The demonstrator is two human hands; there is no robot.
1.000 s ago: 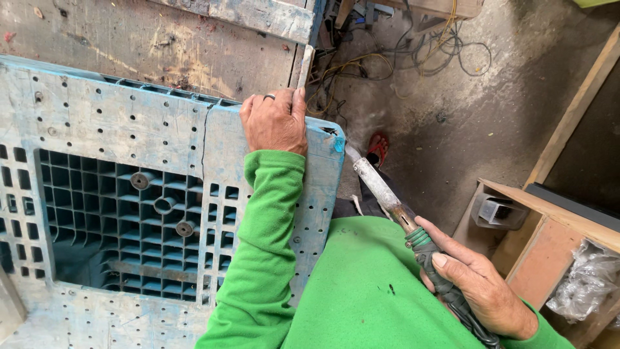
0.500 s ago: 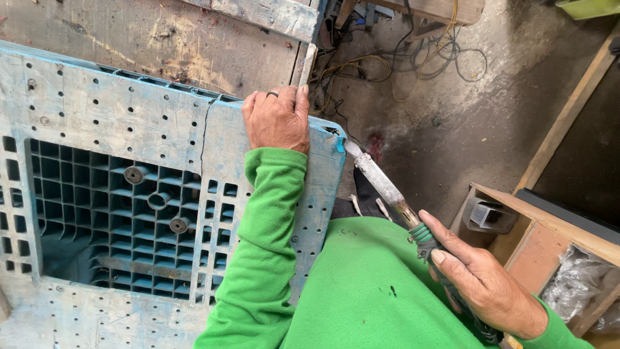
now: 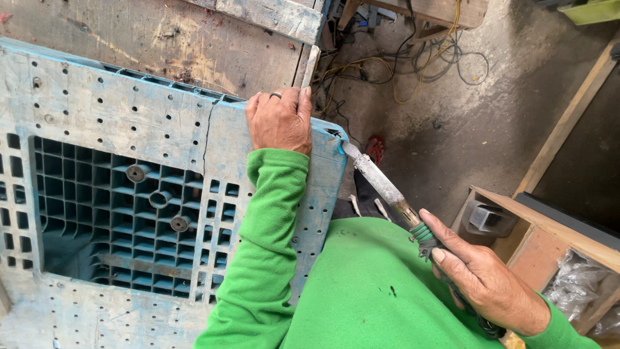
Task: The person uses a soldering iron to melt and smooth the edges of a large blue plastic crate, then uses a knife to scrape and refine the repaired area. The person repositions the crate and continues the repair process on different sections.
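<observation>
A worn blue plastic pallet [image 3: 97,123] with a ribbed open cavity and a crack stands tilted before me. My left hand [image 3: 279,120], in a green sleeve and wearing a ring, grips its top right corner. My right hand [image 3: 487,279] holds the green-wrapped handle of a long metal soldering-type iron [image 3: 381,184]. The iron's flat tip touches the pallet's chipped right corner, just beside my left hand.
Tangled cables [image 3: 413,58] lie on the concrete floor beyond the pallet. A wooden board [image 3: 271,14] lies at the top. An open wooden box [image 3: 549,232] with a grey metal part and plastic bags stands at the right. A small red object [image 3: 376,147] lies on the floor.
The view has shifted slightly, so the pallet sits further right. The iron's tip has stayed at the pallet corner, and both hands keep their hold.
</observation>
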